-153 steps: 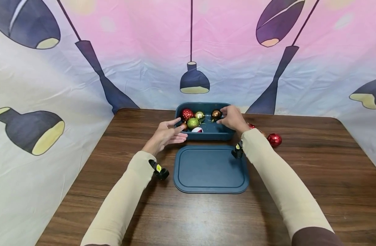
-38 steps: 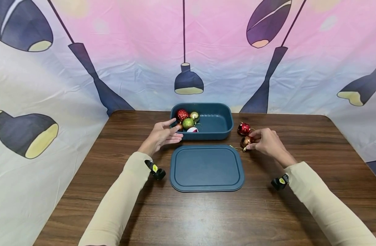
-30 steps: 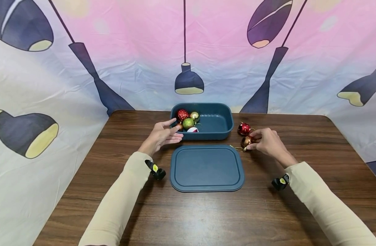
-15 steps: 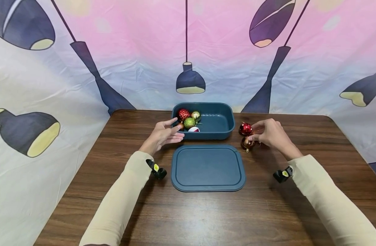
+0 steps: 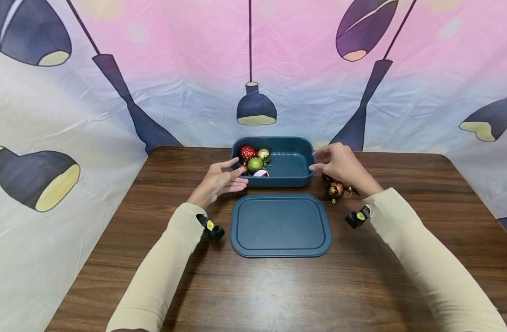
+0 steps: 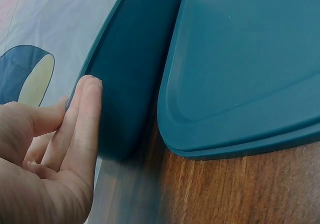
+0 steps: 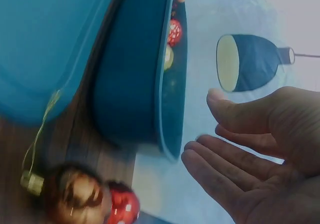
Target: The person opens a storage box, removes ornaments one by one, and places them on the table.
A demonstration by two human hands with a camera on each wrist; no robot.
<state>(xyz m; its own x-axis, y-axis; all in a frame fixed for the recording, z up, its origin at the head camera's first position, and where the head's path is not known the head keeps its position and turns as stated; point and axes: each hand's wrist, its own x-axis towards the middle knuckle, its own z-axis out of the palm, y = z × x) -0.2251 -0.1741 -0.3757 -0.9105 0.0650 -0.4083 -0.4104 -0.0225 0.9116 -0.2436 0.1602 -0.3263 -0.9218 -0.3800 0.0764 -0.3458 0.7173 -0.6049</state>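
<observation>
While the left hand (image 5: pixel 217 182), fingers straight, touches the left end of the box (image 5: pixel 282 181) of baubles (image 5: pixel 255 165) near the far edge of the tabletop (image 5: pixel 278 295), the right hand (image 5: pixel 342 163), thumb and fingers parted, hovers by the box's right end.

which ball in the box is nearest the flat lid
The white-and-red ball, by the front wall of the box; the red, gold, green and brown balls sit farther from the lid.
</observation>
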